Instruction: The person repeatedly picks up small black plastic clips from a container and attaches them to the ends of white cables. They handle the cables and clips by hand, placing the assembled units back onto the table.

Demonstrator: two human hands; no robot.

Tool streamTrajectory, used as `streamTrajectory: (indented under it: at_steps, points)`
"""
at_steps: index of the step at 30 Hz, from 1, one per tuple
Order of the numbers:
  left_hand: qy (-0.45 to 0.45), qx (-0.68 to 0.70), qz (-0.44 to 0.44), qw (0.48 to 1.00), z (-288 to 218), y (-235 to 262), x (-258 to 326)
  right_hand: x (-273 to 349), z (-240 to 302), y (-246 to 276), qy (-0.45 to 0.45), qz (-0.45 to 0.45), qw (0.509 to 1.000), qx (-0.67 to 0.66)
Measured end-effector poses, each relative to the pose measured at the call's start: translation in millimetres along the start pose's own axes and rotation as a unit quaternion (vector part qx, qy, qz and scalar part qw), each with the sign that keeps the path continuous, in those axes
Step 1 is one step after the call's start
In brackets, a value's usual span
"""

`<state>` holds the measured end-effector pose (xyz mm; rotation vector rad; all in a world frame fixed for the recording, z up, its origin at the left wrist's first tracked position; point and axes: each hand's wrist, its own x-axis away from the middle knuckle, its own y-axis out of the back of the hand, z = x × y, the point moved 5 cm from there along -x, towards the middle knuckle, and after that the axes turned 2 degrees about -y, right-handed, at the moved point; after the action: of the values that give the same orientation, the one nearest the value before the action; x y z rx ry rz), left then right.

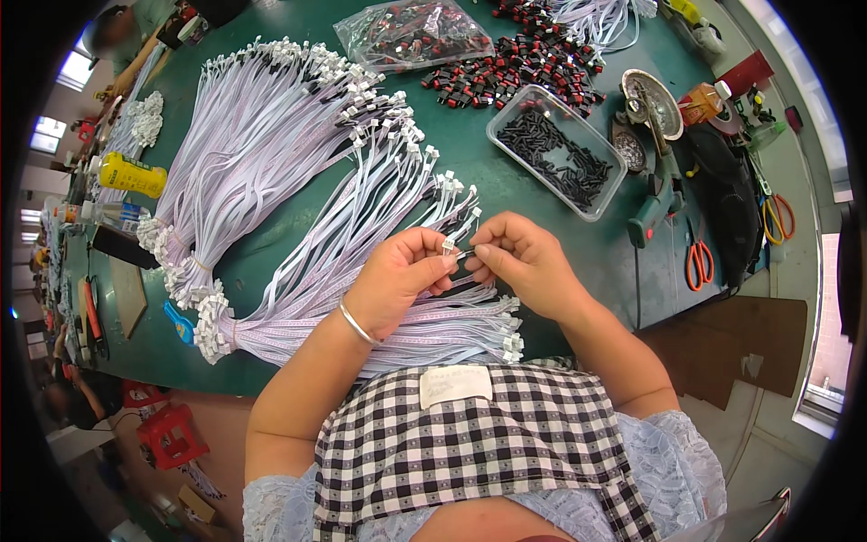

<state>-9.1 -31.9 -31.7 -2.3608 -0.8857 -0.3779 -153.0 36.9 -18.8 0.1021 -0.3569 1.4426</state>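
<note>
My left hand (396, 278), with a bangle at its wrist, is closed, its thumb and finger pinching a small white connector (448, 245) on a cable. Close by on the right, my right hand (524, 264) pinches a small dark piece (464, 256) that meets the left fingertips. Its exact kind is too small to tell. Under and beside my left forearm lies a bundle of white ribbon cables (433, 327) with white connectors at both ends. A larger fan of such cables (244, 154) spreads to the left, with a blue-handled tool (179, 322) near its tied end.
A clear plastic box (591, 215) of short black tube-like pieces stands beyond my right hand. Behind it lie a heap of red-and-black parts (533, 68) and a clear bag (411, 36). At right are a green heat gun (655, 212), a metal bowl (666, 104) and orange-handled scissors (698, 262).
</note>
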Motion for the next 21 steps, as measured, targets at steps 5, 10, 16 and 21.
streamTrajectory:
  at_steps: [5, 10, 16, 21]
  points:
    - [-0.004, -0.001, -0.001, 1.0, -0.6, -0.7, 0.1, -0.3, -0.6, -1.0, 0.01, 0.007, 1.0, 0.007]
    - [-0.005, 0.0, -0.004, 1.0, -0.2, -0.6, -0.7, -0.3, -0.9, 0.0, 0.008, 0.003, 1.0, -0.008]
    - [-0.008, -0.003, 0.001, 1.0, -1.6, -1.9, 0.6, -0.2, 1.2, 0.0, 0.015, 0.003, 1.0, 0.016]
    - [-0.008, -0.011, -0.002, 1.0, -1.9, -2.5, 0.6, 0.4, 0.0, -0.7, 0.013, 0.007, 1.0, 0.02]
